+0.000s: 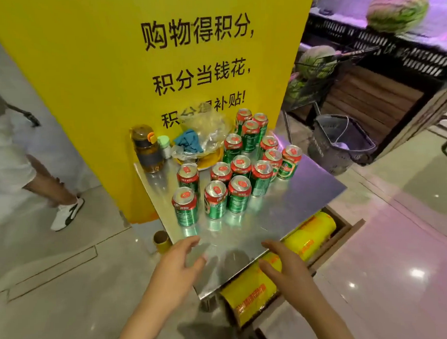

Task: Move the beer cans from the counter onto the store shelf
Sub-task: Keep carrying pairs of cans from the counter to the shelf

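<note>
Left hand point(176, 266) low in the frame, grip open and empty, fingers loosely spread and curled above the near edge of the desk point(306, 189). Right hand point(284, 265) just beside it, lower centre-right, grip likewise open, flat palm turned inward, holding nothing. Soft shadows of both on the metal between them.

Smooth, brushed steel on the desk, square-cornered, mirror-bright, blurred green reflections under the nearest cylinders. Beer cans point(240, 196) upright in a loose cluster at frame centre, well apart from both hands: green glossy bodies, red bands at the shoulder, silver lids with red tabs. Front row of three, more packed behind up to the yellow sign point(87, 72).

At the cluster's left, against the sign: amber translucent bottle point(147, 149) with dark sleeve and orange clasp, a small pale-green-capped bottle point(164, 146), a crumpled clear plastic bag point(208, 134) over a blue cloth.

Below the desk's near right edge, fat yellow rolls of film point(249, 295), shiny and printed red. Striped round watermelons point(396, 10) at upper right. Polished pale floor tiles point(57, 289) at lower left.
</note>
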Tool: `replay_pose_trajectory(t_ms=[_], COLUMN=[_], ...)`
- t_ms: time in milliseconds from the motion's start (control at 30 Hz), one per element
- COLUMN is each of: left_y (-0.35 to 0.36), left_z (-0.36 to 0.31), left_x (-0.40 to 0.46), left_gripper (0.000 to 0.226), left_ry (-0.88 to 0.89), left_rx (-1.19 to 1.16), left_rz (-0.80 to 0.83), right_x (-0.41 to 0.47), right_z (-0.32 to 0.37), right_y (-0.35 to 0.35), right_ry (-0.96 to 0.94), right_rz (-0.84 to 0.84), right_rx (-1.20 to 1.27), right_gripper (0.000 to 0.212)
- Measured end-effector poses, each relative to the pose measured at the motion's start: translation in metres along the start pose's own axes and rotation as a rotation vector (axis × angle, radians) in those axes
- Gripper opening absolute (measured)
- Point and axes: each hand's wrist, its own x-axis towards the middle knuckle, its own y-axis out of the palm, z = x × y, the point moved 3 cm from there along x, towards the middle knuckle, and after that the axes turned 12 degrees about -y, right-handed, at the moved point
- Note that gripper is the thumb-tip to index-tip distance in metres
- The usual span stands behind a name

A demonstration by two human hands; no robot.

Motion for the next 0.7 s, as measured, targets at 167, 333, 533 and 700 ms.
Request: replay_pose_trajectory(t_ms=[167,333,533,700], left_y=[-0.012,-0.008,-0.002,0.001], left_z=[0.019,0.028,0.020,0.009], left_x=[0.046,0.086,0.131,0.141], left_gripper=[0.040,0.059,0.093,0.100], left_ry=[-0.220,-0.374,-0.454,-0.320], left_rx=[-0.077,-0.176,-0.248,-0.320], left_rz=[-0.110,-0.167,-0.132,-0.172], right_x=[0.077,0.137,0.183,0.199], right_z=[-0.021,-0.027,-0.033,-0.038], right_y=[-0.011,-0.016,-0.006,0.003], right_ry=[-0.032,-0.045,-0.112,-0.126], right_rz=[0.111,0.149,0.200,0.199], right_rx=[0.023,0.139,0.244,0.246], right_gripper=[0.055,0.071,0.073,0.076])
